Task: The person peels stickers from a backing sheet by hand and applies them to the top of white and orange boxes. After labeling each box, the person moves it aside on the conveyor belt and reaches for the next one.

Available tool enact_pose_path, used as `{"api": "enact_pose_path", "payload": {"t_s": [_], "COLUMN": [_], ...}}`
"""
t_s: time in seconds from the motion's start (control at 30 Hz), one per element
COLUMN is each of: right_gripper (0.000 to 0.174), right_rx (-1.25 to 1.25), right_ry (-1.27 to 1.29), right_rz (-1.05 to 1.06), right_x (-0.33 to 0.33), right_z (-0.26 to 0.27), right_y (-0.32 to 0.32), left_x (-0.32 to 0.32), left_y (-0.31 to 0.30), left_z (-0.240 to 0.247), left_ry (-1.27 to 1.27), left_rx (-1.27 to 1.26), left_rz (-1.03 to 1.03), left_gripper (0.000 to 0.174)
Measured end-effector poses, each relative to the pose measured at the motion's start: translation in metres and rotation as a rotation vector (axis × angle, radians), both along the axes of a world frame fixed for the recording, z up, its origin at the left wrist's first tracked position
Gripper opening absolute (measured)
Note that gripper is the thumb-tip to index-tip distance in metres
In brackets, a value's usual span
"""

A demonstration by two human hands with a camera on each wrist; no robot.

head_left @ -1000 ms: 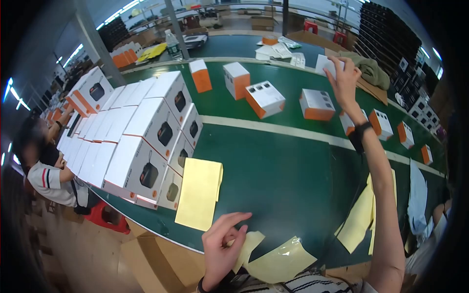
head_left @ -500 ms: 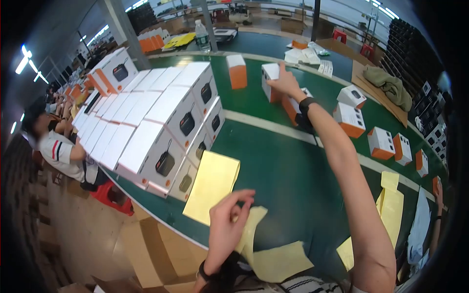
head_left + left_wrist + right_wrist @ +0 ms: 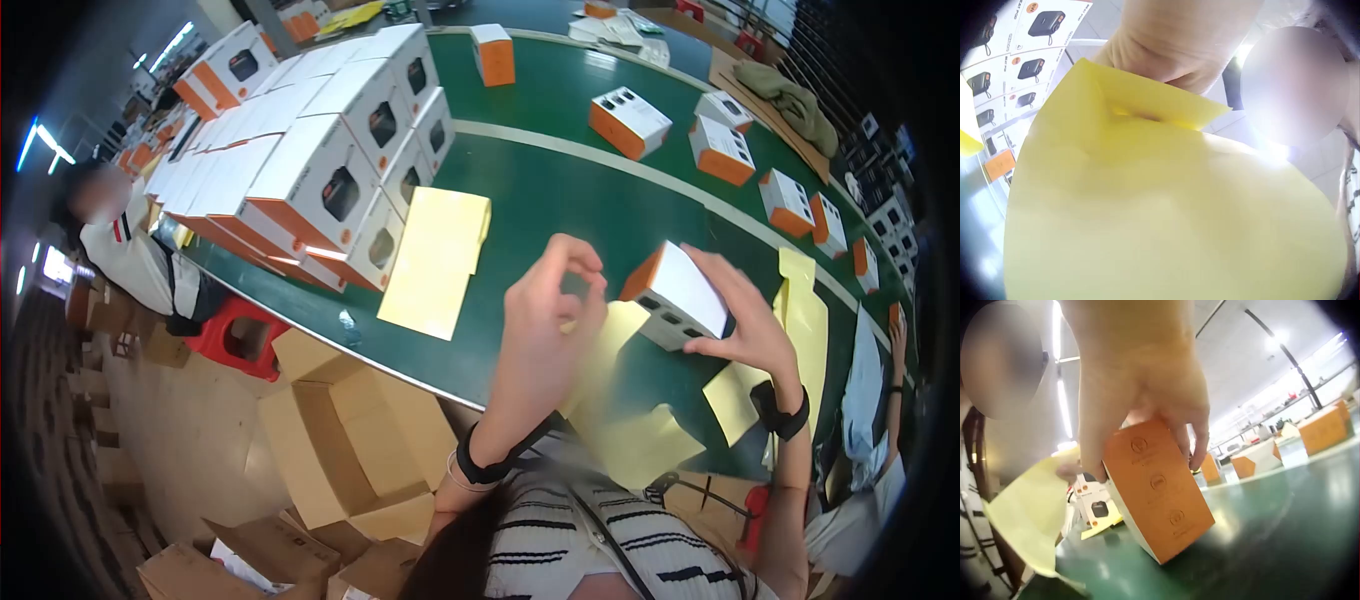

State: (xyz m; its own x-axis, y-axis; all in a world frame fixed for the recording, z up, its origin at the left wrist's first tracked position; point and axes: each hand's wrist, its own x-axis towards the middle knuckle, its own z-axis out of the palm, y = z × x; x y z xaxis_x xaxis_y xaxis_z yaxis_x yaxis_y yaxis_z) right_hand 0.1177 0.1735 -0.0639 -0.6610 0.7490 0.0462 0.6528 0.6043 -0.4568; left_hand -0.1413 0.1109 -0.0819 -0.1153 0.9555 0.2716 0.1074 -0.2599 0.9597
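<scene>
My right hand (image 3: 745,325) grips a white and orange box (image 3: 688,292), thumb on one side and fingers on the other. In the right wrist view the box (image 3: 1157,487) is tilted above the green surface, orange face showing, under the hand (image 3: 1141,381). To its left, my left hand (image 3: 548,335) pinches a thin yellow sheet (image 3: 640,440), partly blurred and hanging toward my body. A folded flap tops this sheet (image 3: 1166,200) in the left wrist view; it hides the fingers of the left hand (image 3: 1179,44). Hand and box are apart.
Stacked white boxes (image 3: 300,165) stand at the left of the green table, with a flat yellow sheet (image 3: 437,262) beside them. Smaller orange and white boxes (image 3: 722,150) line the far strip. An empty carton (image 3: 360,440) and a red stool (image 3: 238,338) are below the edge.
My right hand has taken a box from the far strip and brought it back toward my body. My left hand has moved right with the yellow sheet, and the head view has tilted down.
</scene>
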Motion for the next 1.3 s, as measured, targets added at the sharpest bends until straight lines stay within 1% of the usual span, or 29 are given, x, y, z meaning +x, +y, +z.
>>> {"api": "enact_pose_path", "payload": {"t_s": [0.03, 0.1, 0.13, 0.17, 0.23, 0.27, 0.3, 0.33, 0.4, 0.43, 0.47, 0.5, 0.53, 0.57, 0.63, 0.67, 0.7, 0.77, 0.83, 0.9, 0.93, 1.0, 1.1, 1.3], "right_gripper": [0.096, 0.087, 0.073, 0.056, 0.043, 0.033, 0.033, 0.028, 0.017, 0.017, 0.016, 0.015, 0.014, 0.014, 0.014, 0.015, 0.015, 0.015, 0.015, 0.014, 0.014, 0.014, 0.013, 0.013], "right_rx": [0.241, 0.142, 0.16, 0.111, 0.046, -0.006, -0.006, -0.023, -0.092, -0.085, -0.092, -0.099, -0.028, -0.024, 0.343, 0.353, 0.349, 0.316, 0.294, 0.359, 0.338, 0.333, 0.328, 0.321], "right_ry": [-0.001, 0.487, 0.41, 0.442, 0.463, 0.559, 0.555, 0.581, 0.665, 0.662, 0.77, 0.876, 0.88, 0.872, 0.738, 0.693, 0.679, 0.724, 0.704, 0.617, 0.603, 0.602, 0.602, 0.653], "right_rz": [0.045, -0.053, -0.011, 0.003, -0.008, -0.041, -0.049, -0.043, -0.037, -0.042, -0.074, -0.104, -0.183, -0.187, -0.419, -0.498, -0.504, -0.527, -0.525, -0.606, -0.594, -0.595, -0.613, -0.652], "right_x": [0.003, -0.017, -0.023, -0.035, -0.048, -0.052, -0.052, -0.053, -0.055, -0.055, -0.053, -0.052, -0.051, -0.049, -0.044, -0.044, -0.043, -0.042, -0.052, -0.057, -0.058, -0.058, -0.058, -0.06], "right_z": [0.004, 0.017, 0.022, 0.023, 0.022, 0.015, 0.01, 0.005, -0.002, -0.007, -0.011, -0.014, -0.009, -0.009, -0.011, -0.014, -0.02, -0.032, -0.036, -0.041, -0.041, -0.043, -0.045, -0.05], "right_y": [-0.005, -0.027, -0.037, -0.049, -0.063, -0.065, -0.065, -0.065, -0.068, -0.068, -0.07, -0.074, -0.079, -0.081, -0.081, -0.079, -0.079, -0.076, -0.076, -0.074, -0.072, -0.069, -0.067, -0.062], "left_x": [0.007, 0.02, 0.025, 0.03, 0.039, 0.041, 0.041, 0.041, 0.043, 0.044, 0.044, 0.043, 0.042, 0.04, 0.036, 0.039, 0.041, 0.041, 0.039, 0.036, 0.036, 0.035, 0.033, 0.03], "left_y": [-0.003, -0.009, -0.011, -0.012, -0.012, -0.014, -0.015, -0.015, -0.014, -0.01, -0.008, -0.007, -0.004, 0.0, 0.01, 0.015, 0.014, 0.015, 0.014, 0.016, 0.017, 0.019, 0.018, 0.019], "left_z": [0.001, -0.001, -0.003, -0.006, -0.015, -0.014, -0.009, -0.007, -0.015, -0.018, -0.018, -0.016, -0.015, -0.016, -0.022, -0.03, -0.034, -0.04, -0.038, -0.039, -0.04, -0.043, -0.039, -0.04], "left_ry": [-0.004, 0.04, 0.069, 0.073, 0.09, 0.087, 0.059, 0.033, 0.044, 0.053, 0.049, 0.147, 0.242, 0.234, 0.304, 0.317, 0.304, 0.419, 0.374, 0.29, 0.284, 0.236, 0.237, 0.239], "left_rx": [-0.004, -0.12, -0.119, -0.131, 0.076, 0.071, 0.004, -0.064, -0.046, -0.018, -0.017, 0.02, 0.061, 0.063, 0.151, 0.286, 0.279, 0.155, 0.111, 0.11, 0.104, 0.142, 0.089, 0.089], "left_rz": [-0.016, -0.145, -0.167, -0.184, -0.143, -0.156, -0.184, -0.213, -0.224, -0.225, -0.233, -0.121, -0.007, -0.011, -0.165, -0.177, -0.182, -0.269, -0.279, -0.323, -0.326, -0.322, -0.344, -0.37], "left_gripper": [0.019, 0.025, 0.029, 0.029, 0.03, 0.03, 0.031, 0.033, 0.035, 0.038, 0.038, 0.041, 0.045, 0.045, 0.053, 0.053, 0.053, 0.05, 0.049, 0.05, 0.05, 0.04, 0.042, 0.047]}}
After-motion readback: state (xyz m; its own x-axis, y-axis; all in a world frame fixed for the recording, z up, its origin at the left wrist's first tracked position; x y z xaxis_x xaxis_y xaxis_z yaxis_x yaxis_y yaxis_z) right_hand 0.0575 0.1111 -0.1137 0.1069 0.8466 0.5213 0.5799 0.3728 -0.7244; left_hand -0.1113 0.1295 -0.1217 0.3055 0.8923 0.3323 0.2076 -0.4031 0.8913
